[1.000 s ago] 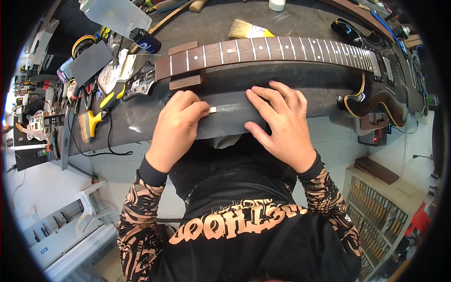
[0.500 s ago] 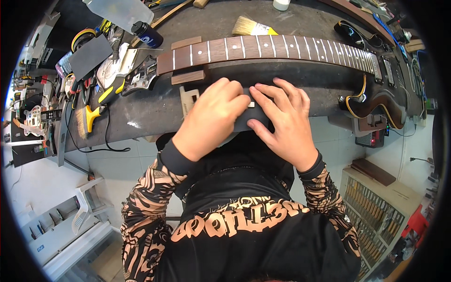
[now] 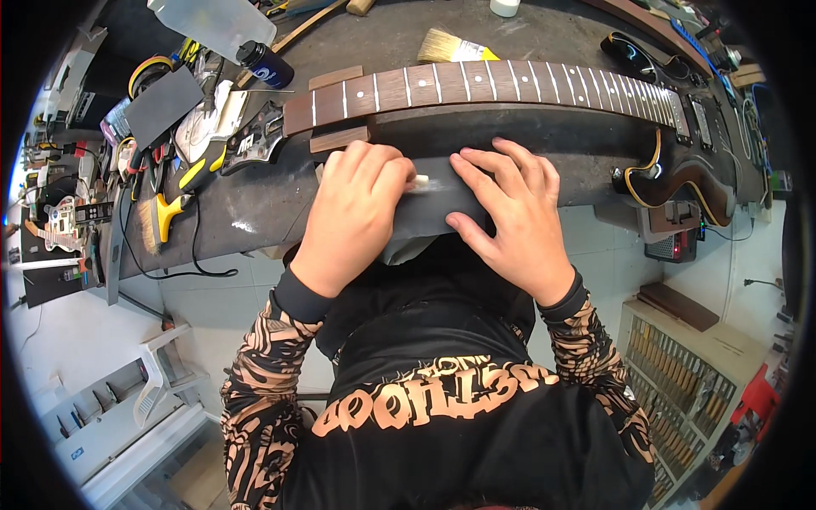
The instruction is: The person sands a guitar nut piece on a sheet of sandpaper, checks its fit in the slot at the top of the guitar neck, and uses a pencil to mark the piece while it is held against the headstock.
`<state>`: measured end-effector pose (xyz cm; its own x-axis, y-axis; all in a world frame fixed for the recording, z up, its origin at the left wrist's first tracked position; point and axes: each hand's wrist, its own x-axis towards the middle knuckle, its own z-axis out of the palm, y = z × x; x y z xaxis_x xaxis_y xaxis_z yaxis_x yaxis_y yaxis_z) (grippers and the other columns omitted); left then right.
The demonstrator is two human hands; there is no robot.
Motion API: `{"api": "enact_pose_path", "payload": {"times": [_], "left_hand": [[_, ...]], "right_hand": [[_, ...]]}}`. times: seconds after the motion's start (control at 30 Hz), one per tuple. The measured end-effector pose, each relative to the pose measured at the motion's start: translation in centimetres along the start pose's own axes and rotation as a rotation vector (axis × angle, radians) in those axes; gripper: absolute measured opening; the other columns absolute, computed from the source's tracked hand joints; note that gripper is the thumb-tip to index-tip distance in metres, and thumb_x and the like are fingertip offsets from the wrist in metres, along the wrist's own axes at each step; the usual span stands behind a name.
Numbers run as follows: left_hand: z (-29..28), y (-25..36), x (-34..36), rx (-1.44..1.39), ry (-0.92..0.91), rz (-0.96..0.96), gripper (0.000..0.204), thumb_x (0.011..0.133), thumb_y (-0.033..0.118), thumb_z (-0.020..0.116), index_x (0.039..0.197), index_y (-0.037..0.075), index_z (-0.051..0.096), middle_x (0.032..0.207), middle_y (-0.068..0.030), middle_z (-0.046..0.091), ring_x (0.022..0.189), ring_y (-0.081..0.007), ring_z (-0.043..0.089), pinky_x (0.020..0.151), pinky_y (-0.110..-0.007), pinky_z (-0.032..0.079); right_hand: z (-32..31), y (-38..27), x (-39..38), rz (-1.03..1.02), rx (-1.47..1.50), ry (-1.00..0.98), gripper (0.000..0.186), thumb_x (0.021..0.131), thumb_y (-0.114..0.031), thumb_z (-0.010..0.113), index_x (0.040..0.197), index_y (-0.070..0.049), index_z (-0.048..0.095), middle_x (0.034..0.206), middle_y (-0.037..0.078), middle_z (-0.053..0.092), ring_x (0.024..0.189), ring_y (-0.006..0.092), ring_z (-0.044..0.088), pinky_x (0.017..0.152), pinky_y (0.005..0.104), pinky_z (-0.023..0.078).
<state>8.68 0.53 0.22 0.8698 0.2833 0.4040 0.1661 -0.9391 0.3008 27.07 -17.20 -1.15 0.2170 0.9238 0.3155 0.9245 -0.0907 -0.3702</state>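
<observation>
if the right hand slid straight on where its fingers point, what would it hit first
Probably the near edge of the guitar's fretboard, beyond the dark grey sheet under the right hand. The fretboard's height is unclear here, so the fingers might pass below it.

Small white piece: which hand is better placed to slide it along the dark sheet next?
Probably your left hand: it holds the small white piece, while your right hand rests spread on the dark sheet.

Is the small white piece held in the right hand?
No: the left hand holds the small white piece, while the right hand rests spread on the dark sheet.
</observation>
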Motion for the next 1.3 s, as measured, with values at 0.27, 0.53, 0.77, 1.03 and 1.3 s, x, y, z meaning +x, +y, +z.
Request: {"api": "enact_pose_path", "payload": {"times": [0.27, 0.53, 0.77, 1.03, 1.3], "left_hand": [[-0.7, -0.4, -1.0, -0.023, -0.013, 0.166, 0.026, 0.084, -0.002, 0.077, 0.11, 0.002, 0.075, 0.11, -0.0086, 0.071, 0.102, -0.0312, 0.069, 0.088, -0.044, 0.054], [-0.7, -0.1, -1.0, -0.173, 0.043, -0.023, 0.022, 0.087, -0.005, 0.082, 0.107, 0.002, 0.077, 0.107, -0.0097, 0.073, 0.099, -0.0316, 0.069, 0.086, -0.043, 0.056], [-0.8, 0.2, 0.1, -0.13, -0.049, -0.07, 0.018, 0.088, -0.001, 0.083, 0.106, 0.003, 0.08, 0.1, -0.008, 0.07, 0.094, -0.0314, 0.068, 0.083, -0.043, 0.055], [0.3, 0.9, 0.8, -0.102, -0.073, 0.023, 0.025, 0.082, -0.003, 0.079, 0.106, 0.003, 0.078, 0.1, -0.0088, 0.068, 0.093, -0.0312, 0.066, 0.081, -0.043, 0.057], [-1.1, -1.1, -1.1, -0.039, -0.1, -0.02, 0.027, 0.079, -0.007, 0.074, 0.104, 0.003, 0.075, 0.101, -0.0103, 0.069, 0.094, -0.0322, 0.068, 0.08, -0.045, 0.057]], "right_hand": [[0.0, 0.1, 0.0, -0.009, -0.005, 0.008, 0.064, 0.091, -0.034, 0.088, 0.149, -0.014, 0.07, 0.151, 0.002, 0.065, 0.149, 0.0308, 0.051, 0.125, 0.0538, 0.034], [0.1, 0.2, -0.1, -0.014, 0.009, 0.013, 0.064, 0.091, -0.034, 0.088, 0.149, -0.013, 0.07, 0.151, 0.002, 0.065, 0.149, 0.0305, 0.052, 0.124, 0.0536, 0.034], [0.1, 0.4, -0.1, -0.013, 0.008, 0.014, 0.065, 0.091, -0.035, 0.089, 0.149, -0.013, 0.07, 0.15, 0.002, 0.065, 0.148, 0.0299, 0.052, 0.124, 0.0533, 0.035], [0.2, 0.3, 0.1, -0.015, 0.037, 0.002, 0.065, 0.09, -0.035, 0.089, 0.149, -0.013, 0.07, 0.151, 0.002, 0.065, 0.149, 0.03, 0.051, 0.124, 0.0534, 0.035], [0.2, 0.4, 0.1, -0.008, 0.024, -0.019, 0.067, 0.091, -0.035, 0.089, 0.151, -0.014, 0.069, 0.151, 0.001, 0.064, 0.149, 0.0304, 0.051, 0.124, 0.054, 0.034]]}}
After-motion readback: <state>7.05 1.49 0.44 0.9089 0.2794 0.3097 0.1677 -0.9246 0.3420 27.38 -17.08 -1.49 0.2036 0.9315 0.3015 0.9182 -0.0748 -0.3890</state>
